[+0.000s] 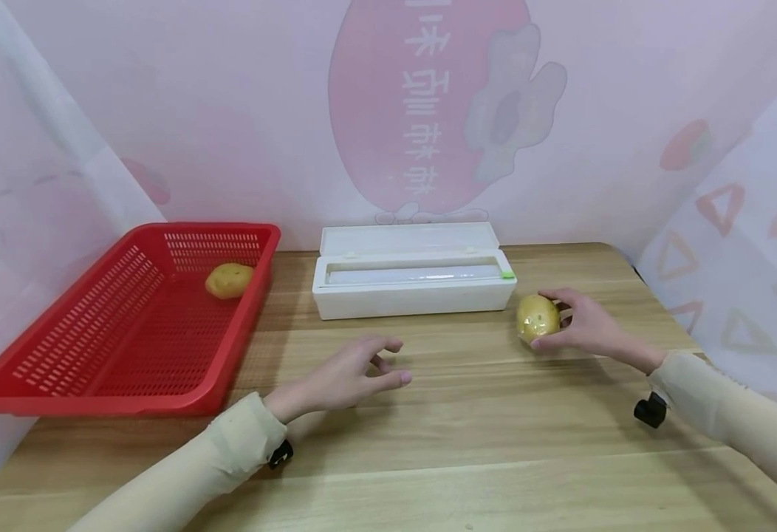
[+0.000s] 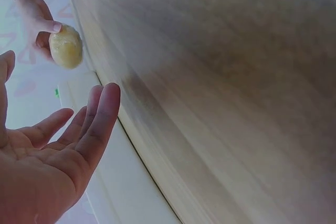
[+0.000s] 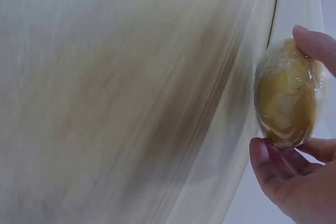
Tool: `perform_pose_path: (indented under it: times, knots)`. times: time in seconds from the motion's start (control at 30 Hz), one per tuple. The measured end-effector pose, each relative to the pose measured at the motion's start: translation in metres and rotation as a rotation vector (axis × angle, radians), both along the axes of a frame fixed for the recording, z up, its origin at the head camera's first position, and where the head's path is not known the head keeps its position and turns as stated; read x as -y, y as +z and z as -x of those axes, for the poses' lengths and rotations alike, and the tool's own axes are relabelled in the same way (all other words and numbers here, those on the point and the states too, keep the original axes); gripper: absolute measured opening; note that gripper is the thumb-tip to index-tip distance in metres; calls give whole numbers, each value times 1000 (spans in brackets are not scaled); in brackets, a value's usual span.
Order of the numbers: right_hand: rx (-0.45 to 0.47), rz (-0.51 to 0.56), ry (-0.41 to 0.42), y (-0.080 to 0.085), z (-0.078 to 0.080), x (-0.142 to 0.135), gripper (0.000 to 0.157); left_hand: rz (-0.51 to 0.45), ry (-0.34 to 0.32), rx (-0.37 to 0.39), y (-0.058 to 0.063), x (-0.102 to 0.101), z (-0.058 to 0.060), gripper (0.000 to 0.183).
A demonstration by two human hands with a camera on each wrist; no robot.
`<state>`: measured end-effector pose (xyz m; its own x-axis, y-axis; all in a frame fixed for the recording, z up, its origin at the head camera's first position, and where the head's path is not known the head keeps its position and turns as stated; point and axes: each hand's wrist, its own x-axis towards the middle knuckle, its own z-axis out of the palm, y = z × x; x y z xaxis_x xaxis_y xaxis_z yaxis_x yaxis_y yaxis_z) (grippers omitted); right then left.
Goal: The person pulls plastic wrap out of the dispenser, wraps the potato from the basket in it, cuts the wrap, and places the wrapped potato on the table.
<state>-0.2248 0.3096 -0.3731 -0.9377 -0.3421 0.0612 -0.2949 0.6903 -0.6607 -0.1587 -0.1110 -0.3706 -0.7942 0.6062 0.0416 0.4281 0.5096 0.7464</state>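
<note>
Woodgrain tabletop [image 1: 468, 443] lies below a glossy, yellow, film-wrapped potato [image 3: 287, 100] the right grip [image 1: 583, 324] pinches, left grip [image 1: 345, 375] relaxed.

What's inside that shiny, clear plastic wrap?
Inside the shiny, clear plastic wrap is one oval, yellow potato, held in the right hand. The parts that the hand covers can't be seen.

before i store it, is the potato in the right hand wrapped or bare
Wrapped, where visible: the right wrist view shows glossy, wrinkled clear film over the potato; full coverage I cannot tell.
</note>
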Motion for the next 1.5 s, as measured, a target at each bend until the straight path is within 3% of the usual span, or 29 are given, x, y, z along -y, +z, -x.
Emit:
perform_pose_path:
  times: [0.27, 0.8, 1.03, 1.3, 1.4, 1.5]
  knots:
    - [54, -6, -31, 6, 15, -14, 102, -1, 0, 13, -2, 0, 0, 73]
    - [66, -28, 5, 5, 35, -14, 102, -13, -20, -2, -5, -6, 2, 71]
    - [94, -66, 85, 8, 45, -13, 99, -10, -19, 3, -5, -6, 1, 71]
    - [145, -89, 144, 19, 45, -12, 103, -3, -6, -4, 1, -7, 1, 70]
    - [91, -71, 110, 26, 44, -6, 97, -11, 24, -10, 6, -8, 2, 68]
    - [-36, -11, 71, 34, 41, 7, 83, -44, 104, -80, 9, -7, 7, 59]
